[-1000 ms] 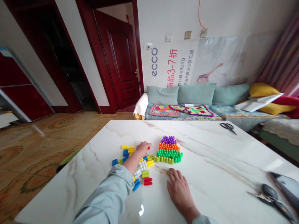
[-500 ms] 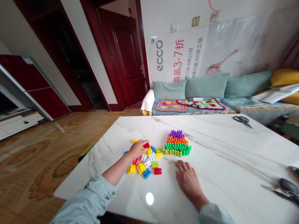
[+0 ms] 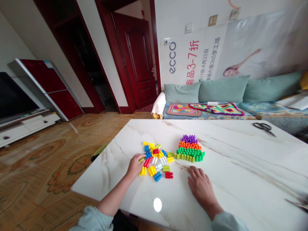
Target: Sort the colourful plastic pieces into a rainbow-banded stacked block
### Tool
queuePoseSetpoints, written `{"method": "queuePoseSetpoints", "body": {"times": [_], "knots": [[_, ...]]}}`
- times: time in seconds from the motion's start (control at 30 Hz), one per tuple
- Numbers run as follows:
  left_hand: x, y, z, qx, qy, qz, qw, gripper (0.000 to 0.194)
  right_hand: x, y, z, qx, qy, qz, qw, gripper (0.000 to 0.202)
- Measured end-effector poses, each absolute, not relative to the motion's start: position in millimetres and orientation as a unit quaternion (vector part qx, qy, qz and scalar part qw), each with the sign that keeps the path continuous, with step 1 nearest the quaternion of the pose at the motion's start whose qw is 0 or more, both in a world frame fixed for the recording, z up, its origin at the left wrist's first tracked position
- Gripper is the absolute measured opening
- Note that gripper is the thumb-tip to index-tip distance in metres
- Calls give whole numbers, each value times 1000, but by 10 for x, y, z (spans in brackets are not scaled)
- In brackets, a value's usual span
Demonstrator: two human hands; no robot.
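While the left hand (image 3: 134,166) half-curls at a lime-green piece (image 3: 141,160) slanting lengthwise away rightward, at the left of the heap (image 3: 158,166), I can't tell if it's gripped; the right hand (image 3: 202,186) lies empty, loosely spread on the table (image 3: 240,179). Sideways, the poster (image 3: 181,59) reads “ecco”, “3-7折”.

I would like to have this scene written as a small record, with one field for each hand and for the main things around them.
Left hand: left hand at the left edge of the scattered pieces, fingertips by a lime-green piece; grip unclear
Right hand: right hand palm down on the table, holding nothing
Scattered pieces: yellow, blue, red, white, lime-green; lying down
Standing rows: standing rows, far to near purple, orange, green, lime-green
Far right tabletop: scissors, black handles
Beyond table: sofa
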State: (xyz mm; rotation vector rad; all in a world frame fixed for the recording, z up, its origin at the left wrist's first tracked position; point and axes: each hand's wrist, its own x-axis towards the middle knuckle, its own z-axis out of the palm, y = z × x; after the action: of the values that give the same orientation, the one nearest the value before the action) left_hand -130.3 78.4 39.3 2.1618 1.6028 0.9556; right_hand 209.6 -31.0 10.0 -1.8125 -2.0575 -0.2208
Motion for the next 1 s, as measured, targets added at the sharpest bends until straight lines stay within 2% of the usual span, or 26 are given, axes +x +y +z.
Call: {"method": "queuePoseSetpoints", "body": {"times": [0.27,0.47,0.63,0.73,0.8,0.9,1.0], "knots": [[-1080,924,413,746,568,314,148,50,2101,-315,120,-642,-737,-73,198,29],[-1022,971,433,723,584,321,179,40,2092,-320,131,-642,-736,-64,205,28],[-987,928,496,676,582,389,228,34,2103,-309,103,-640,-735,-59,216,29],[-853,836,505,631,571,436,292,33,2103,-304,92,-639,-737,-51,215,28],[-676,712,482,605,552,447,360,40,2102,-312,90,-638,-736,-44,221,30],[-299,425,412,581,513,432,461,56,2109,-341,90,-615,-746,-37,254,45],[103,111,326,557,448,405,570,54,2123,-371,111,-570,-768,-38,291,56]]}}
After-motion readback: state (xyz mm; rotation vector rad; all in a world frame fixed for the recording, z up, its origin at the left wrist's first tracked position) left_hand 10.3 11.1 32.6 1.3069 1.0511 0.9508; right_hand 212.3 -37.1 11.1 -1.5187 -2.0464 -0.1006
